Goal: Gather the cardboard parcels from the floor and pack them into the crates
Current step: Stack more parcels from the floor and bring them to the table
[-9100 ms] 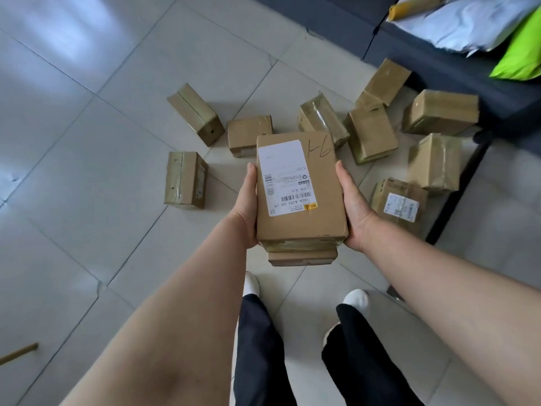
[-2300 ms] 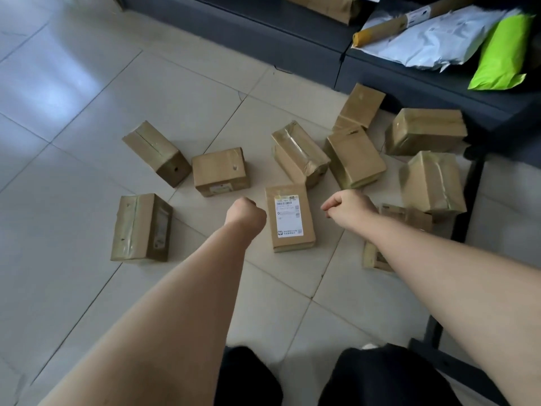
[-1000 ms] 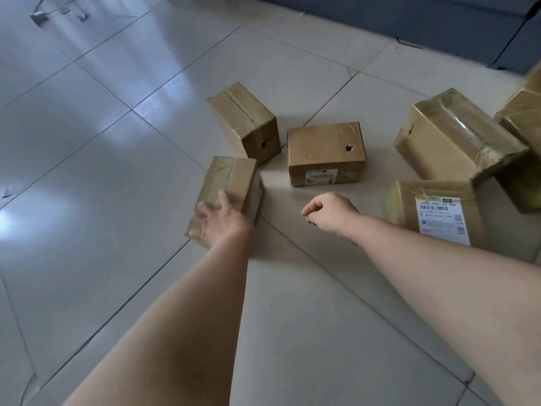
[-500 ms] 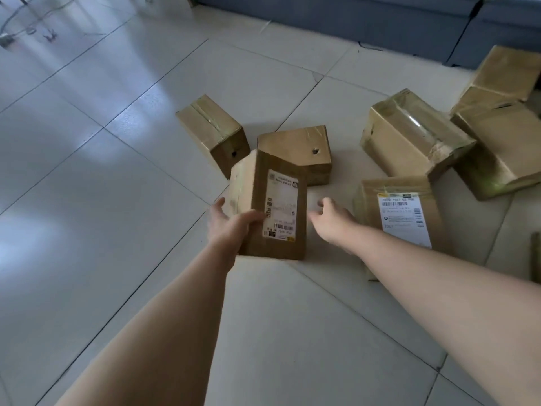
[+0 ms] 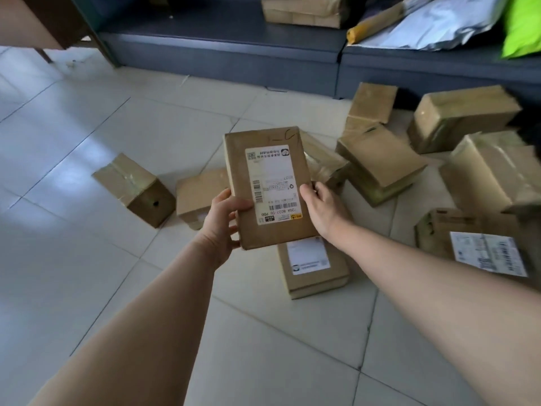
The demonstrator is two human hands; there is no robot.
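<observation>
I hold a flat cardboard parcel [image 5: 268,183] with a white shipping label up in front of me, above the floor. My left hand [image 5: 224,222] grips its lower left edge, thumb on the top face. My right hand [image 5: 322,206] holds its right edge with fingers curled round it. Directly below lies another labelled parcel [image 5: 311,266] on the tiles. Several more taped cardboard parcels lie around: one at the left [image 5: 136,189], one behind the held parcel [image 5: 199,197], a pile at the right [image 5: 380,162], and a labelled one at the far right [image 5: 474,244].
A dark low platform [image 5: 234,57] runs along the back, carrying a large cardboard box [image 5: 304,10], grey mailer bags [image 5: 439,22] and a bright green bag [image 5: 524,24]. A wooden furniture leg [image 5: 44,22] stands at the top left. Pale floor tiles [image 5: 73,259] lie at the left and front.
The parcel that my left hand lifted from the floor has risen and turned label-up. My right hand has taken hold of its right edge. The view has tilted up toward the platform.
</observation>
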